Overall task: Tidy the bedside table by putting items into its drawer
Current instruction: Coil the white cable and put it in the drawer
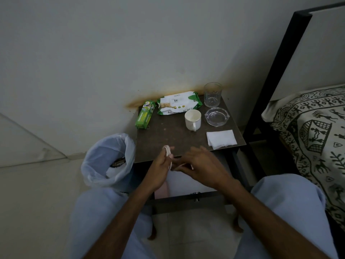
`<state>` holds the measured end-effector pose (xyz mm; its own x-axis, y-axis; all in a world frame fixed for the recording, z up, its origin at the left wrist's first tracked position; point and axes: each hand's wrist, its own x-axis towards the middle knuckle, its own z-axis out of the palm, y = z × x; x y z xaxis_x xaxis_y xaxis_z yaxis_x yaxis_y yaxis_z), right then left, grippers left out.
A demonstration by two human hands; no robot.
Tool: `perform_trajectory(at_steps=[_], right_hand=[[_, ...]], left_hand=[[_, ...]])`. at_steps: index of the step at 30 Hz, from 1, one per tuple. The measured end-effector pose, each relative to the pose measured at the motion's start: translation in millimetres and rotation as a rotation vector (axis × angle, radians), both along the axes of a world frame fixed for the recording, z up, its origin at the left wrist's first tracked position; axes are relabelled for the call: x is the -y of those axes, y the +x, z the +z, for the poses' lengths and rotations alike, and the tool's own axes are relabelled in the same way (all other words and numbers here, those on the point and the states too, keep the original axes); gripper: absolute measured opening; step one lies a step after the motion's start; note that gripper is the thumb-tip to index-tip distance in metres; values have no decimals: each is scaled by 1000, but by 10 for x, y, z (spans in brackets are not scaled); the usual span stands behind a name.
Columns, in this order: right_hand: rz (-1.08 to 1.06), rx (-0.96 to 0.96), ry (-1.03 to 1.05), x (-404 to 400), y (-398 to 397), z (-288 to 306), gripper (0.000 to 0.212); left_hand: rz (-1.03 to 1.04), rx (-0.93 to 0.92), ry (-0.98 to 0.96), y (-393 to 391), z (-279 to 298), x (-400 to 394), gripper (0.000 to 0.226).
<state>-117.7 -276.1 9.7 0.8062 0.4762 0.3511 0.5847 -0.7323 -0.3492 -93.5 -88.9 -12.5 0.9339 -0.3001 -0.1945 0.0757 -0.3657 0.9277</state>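
Two hands work in front of the bedside table (pixel 168 135), over its open drawer (pixel 188 184). My left hand (pixel 161 165) holds one white cable (pixel 168 153) wound in loops around its fingers. My right hand (pixel 201 165) is just beside it, with bent fingers pinching the loose end of the same cable. So the cable sits between both hands, above the drawer and at the front edge of the table.

To the left of the table stands one bin with a pale plastic bag (pixel 110 159) in it.

On the table, from left to right, I count one green box (pixel 145 115) at the back left, one pack of baby wipes (pixel 178 103) at the back, one white mug (pixel 193 119) near the middle, one folded white tissue (pixel 221 139) at the front right, one clear glass ashtray (pixel 217 116) behind the tissue, and one clear drinking glass (pixel 212 94) at the back right corner.

To the right of the table is one bed with a black and white patterned sheet (pixel 315 139).
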Motion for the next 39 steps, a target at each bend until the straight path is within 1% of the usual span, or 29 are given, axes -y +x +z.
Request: perform_trajectory(at_steps=[1,2,4,5,8,10,12,15,16,18,19,20,23,25,27,28,31,33,36,37,38,39], right_hand=[[-19,44,-10,20,14,14,21],[-37,96,-14,35,29,8,22],[-57,161,2,47,46,23,21],[-49,152,34,57,51,33,19],[-12,-66,263,74,53,10,13],[-19,-227,386,75,67,-44,11],[-59,-353,422,49,77,-78,13],[-88,-497,365,15,66,-97,17],[-92,-559,365,3,54,-95,21],[-106,-722,446,-23,32,-62,38],[-114,-803,484,-40,22,-46,45],[-114,-847,486,-57,9,-36,46],[-102,-840,397,-118,-9,-70,32],[-98,-852,419,-122,4,-129,25],[-101,-904,478,-110,15,-162,17],[-103,-942,521,-99,18,-150,16],[-109,-1089,718,-89,-6,-76,20],[-121,-1162,853,-89,-16,-50,24],[-141,-1201,1005,-62,-7,-59,29],[-132,-1202,1028,-61,-15,-55,30],[-114,-1178,994,-65,-25,-56,30],[-93,-1125,904,-79,-36,-55,31]], left_hand=[[-45,-6,16,-22,52,25,29],[-99,-36,7,-44,95,54,32],[-199,-163,-91,-87,175,112,39],[-223,-256,-177,-102,186,126,41],[-287,-503,-454,-118,153,116,49],[-331,-588,-551,-117,120,103,56],[-297,-603,-571,-125,95,93,48],[-122,-653,-614,-133,68,39,36],[-50,-656,-601,-130,43,14,35],[54,-633,-504,-145,29,-15,38],[80,-614,-441,-161,26,-26,38],[94,-594,-392,-180,15,-33,38],[109,-592,-377,-230,4,-30,41],[102,-638,-398,-216,-23,-52,46],[93,-649,-409,-202,-45,-83,47],[94,-607,-364,-205,-52,-98,46],[114,-353,-137,-233,-57,-110,38],[120,-239,-121,-248,-54,-102,32],[72,-183,-121,-257,-57,-121,31],[61,-175,-108,-257,-65,-134,32],[58,-162,-93,-258,-72,-144,33],[64,-142,-74,-258,-78,-147,33]])
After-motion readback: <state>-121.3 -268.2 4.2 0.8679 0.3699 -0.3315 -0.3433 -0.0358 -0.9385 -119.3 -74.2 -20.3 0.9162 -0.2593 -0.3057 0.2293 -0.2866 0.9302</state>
